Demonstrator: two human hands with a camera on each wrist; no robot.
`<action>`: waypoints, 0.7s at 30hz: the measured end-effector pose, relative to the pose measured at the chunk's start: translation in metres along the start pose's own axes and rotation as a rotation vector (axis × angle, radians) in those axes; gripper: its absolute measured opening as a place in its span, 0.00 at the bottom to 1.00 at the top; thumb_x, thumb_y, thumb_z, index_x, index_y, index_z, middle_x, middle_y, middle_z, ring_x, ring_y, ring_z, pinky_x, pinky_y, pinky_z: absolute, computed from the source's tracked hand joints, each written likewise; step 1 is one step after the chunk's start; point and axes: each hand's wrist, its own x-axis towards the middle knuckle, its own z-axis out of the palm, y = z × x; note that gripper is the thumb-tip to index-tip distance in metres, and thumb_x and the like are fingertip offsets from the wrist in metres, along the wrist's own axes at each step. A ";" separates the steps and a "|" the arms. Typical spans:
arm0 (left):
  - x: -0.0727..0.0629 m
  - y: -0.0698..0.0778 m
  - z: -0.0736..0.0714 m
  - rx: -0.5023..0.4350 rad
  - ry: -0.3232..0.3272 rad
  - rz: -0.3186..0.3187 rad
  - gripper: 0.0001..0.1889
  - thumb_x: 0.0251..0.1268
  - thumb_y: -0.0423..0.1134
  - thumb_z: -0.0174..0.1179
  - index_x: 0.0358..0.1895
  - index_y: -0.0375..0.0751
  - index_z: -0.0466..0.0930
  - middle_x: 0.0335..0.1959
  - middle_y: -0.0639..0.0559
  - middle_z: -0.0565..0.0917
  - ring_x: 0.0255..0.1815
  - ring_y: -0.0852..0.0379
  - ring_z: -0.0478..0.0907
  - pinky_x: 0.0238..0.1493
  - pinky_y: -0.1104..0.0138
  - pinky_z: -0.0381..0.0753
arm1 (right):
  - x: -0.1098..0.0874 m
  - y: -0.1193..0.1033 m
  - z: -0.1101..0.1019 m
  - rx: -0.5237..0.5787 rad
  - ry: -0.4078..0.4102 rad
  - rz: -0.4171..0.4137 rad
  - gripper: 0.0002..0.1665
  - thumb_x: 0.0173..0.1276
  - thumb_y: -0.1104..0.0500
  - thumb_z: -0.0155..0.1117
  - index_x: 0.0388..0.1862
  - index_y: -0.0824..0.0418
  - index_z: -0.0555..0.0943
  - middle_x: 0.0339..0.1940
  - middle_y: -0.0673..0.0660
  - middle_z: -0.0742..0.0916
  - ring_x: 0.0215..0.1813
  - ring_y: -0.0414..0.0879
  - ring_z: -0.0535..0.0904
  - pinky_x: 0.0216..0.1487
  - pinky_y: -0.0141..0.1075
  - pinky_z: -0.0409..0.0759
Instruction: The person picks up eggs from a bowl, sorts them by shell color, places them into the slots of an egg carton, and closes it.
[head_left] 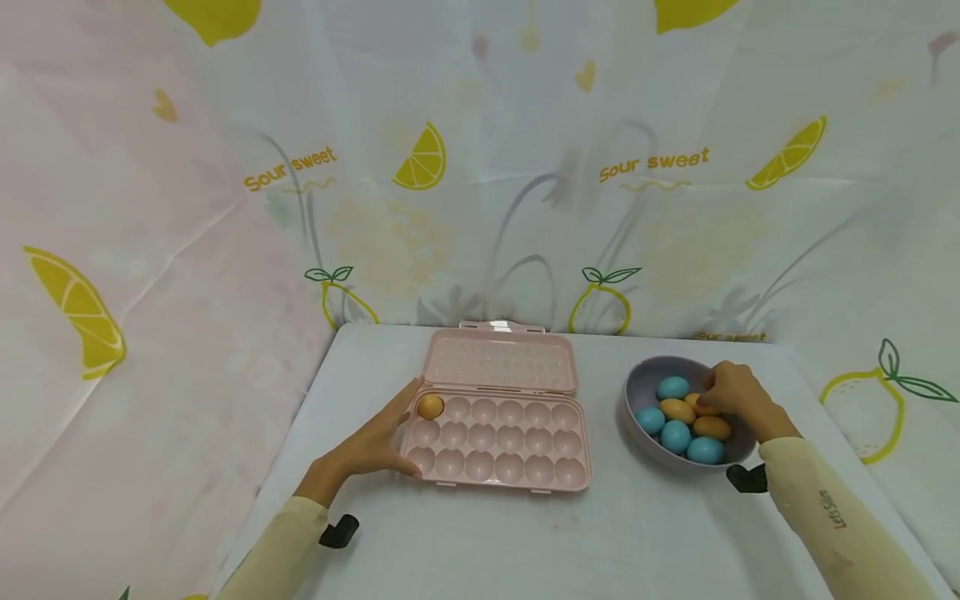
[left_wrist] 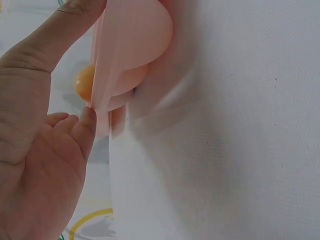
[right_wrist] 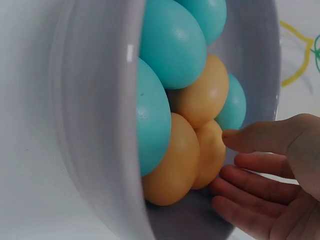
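A pink egg box [head_left: 495,442] lies with its lid [head_left: 498,360] folded back on the white table. One orange egg [head_left: 431,407] sits in its back left cup. My left hand [head_left: 378,442] spans the box's left side, thumb at the front corner and fingers at the back, all fairly straight and touching the rim. Over at the right, a grey bowl [head_left: 645,379] holds several blue and orange eggs. My right hand [head_left: 738,400] reaches in over its right rim. Its thumb and loosely extended fingertips are right at an orange egg [right_wrist: 210,155], which lies against the others.
The table [head_left: 480,542] has a white cover. Behind and at both sides hangs a curtain [head_left: 480,208] with lemon prints, close along the table's back edge. The bowl's wall stands higher than the egg box.
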 end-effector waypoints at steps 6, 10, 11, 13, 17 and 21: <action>0.000 -0.005 0.000 -0.005 0.001 0.012 0.76 0.27 0.53 0.84 0.80 0.52 0.35 0.80 0.52 0.40 0.78 0.58 0.43 0.71 0.57 0.62 | -0.002 -0.005 0.003 0.020 -0.026 -0.008 0.08 0.47 0.62 0.69 0.18 0.64 0.79 0.17 0.52 0.79 0.21 0.47 0.73 0.21 0.37 0.73; 0.000 -0.004 0.001 -0.009 -0.001 0.007 0.76 0.27 0.52 0.84 0.80 0.51 0.35 0.80 0.52 0.40 0.78 0.57 0.42 0.71 0.57 0.62 | -0.002 -0.006 0.007 0.024 -0.040 -0.003 0.08 0.47 0.62 0.70 0.22 0.66 0.82 0.20 0.54 0.82 0.24 0.49 0.75 0.24 0.39 0.76; -0.001 -0.004 0.001 -0.007 0.000 0.004 0.76 0.27 0.52 0.84 0.80 0.53 0.35 0.80 0.53 0.40 0.78 0.58 0.42 0.71 0.58 0.62 | -0.001 -0.006 0.008 0.026 -0.042 0.001 0.09 0.47 0.62 0.70 0.24 0.67 0.83 0.22 0.55 0.82 0.25 0.50 0.76 0.25 0.40 0.77; 0.000 -0.004 0.001 -0.008 0.001 0.004 0.76 0.27 0.52 0.84 0.80 0.55 0.34 0.80 0.54 0.40 0.78 0.57 0.43 0.71 0.58 0.62 | 0.000 -0.005 0.009 0.025 -0.046 0.013 0.13 0.47 0.62 0.71 0.29 0.70 0.83 0.26 0.59 0.84 0.28 0.52 0.78 0.29 0.43 0.80; 0.000 -0.004 0.001 -0.012 0.001 0.005 0.76 0.26 0.52 0.84 0.79 0.62 0.33 0.80 0.57 0.39 0.78 0.57 0.43 0.70 0.58 0.63 | 0.002 -0.003 0.012 0.014 -0.042 0.026 0.23 0.49 0.60 0.73 0.39 0.77 0.82 0.35 0.69 0.85 0.34 0.58 0.81 0.36 0.50 0.83; 0.000 -0.005 0.001 -0.006 -0.001 0.003 0.76 0.26 0.52 0.84 0.79 0.61 0.33 0.80 0.58 0.39 0.78 0.56 0.43 0.70 0.58 0.64 | 0.003 -0.002 0.014 0.005 -0.035 0.022 0.27 0.50 0.60 0.73 0.43 0.80 0.80 0.38 0.72 0.85 0.36 0.60 0.81 0.37 0.52 0.83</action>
